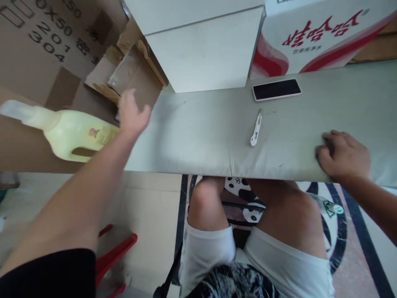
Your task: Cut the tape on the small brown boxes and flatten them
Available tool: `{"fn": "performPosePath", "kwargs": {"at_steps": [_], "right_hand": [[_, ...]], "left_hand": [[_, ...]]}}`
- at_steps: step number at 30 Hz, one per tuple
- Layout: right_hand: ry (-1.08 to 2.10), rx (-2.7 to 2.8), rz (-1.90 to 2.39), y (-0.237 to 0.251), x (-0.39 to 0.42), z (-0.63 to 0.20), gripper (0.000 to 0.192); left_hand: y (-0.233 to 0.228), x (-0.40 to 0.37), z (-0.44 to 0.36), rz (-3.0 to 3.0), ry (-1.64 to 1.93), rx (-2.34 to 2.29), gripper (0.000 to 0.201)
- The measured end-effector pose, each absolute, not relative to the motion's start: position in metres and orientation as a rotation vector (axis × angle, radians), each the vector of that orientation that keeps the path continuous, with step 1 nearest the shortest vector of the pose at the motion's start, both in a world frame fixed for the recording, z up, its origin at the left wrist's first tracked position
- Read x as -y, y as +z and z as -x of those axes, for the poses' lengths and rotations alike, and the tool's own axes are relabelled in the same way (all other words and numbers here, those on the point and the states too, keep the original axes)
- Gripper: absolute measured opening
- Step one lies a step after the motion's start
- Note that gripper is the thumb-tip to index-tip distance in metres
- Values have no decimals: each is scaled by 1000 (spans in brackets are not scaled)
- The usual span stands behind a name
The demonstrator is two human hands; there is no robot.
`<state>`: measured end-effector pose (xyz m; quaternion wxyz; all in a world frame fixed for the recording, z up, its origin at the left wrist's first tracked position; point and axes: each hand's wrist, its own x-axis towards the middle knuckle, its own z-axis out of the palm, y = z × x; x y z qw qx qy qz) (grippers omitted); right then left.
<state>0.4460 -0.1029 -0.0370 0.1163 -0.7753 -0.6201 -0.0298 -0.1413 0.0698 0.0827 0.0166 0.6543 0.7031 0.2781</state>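
2 hands are in view, well apart. The left hand (132, 112) reaches out past the left end of the grey cloth-covered tabletop (217, 136), fingers spread and loose, gripping nothing; its palm hovers just beside the pale yellow plastic bottle with a moulded handle (74, 134). Motion blur makes it impossible to tell whether the hand touches the bottle. That bottle lies on its side on a large brown cardboard box printed with dark numbers (37, 54), neck pointing left. Beyond the fingers sit torn flaps of corrugated brown cardboard (130, 72).

The right hand (343, 155) rests palm down on the near right edge of the tabletop, fingers curled over the cloth, holding nothing.

Between the hands, nearer the right one, a small white slim tool (256, 129) lies on the cloth. Behind it lies a black-screened smartphone in a pale case (276, 89), face up. At the back stand a plain white carton (201, 54) and a white carton with red printing (319, 37).
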Motion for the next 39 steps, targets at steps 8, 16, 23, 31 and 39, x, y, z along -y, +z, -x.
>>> {"fn": "performPosePath", "kwargs": {"at_steps": [8, 16, 23, 31, 39], "right_hand": [[-199, 1838, 2212, -46, 102, -451, 75], [-134, 1804, 2237, -46, 101, -453, 66], [-10, 1709, 2296, -38, 103, -444, 53], [5, 1789, 2334, -25, 106, -437, 58], [164, 1905, 1769, -3, 122, -384, 45]], "left_hand": [[165, -88, 184, -2107, -275, -2603, 22], [144, -100, 175, -2377, -204, -2503, 35], [130, -70, 131, -2493, 101, -1974, 30], [138, 47, 23, -2667, 478, -1367, 27], [142, 132, -76, -2704, 740, -1127, 28]]}}
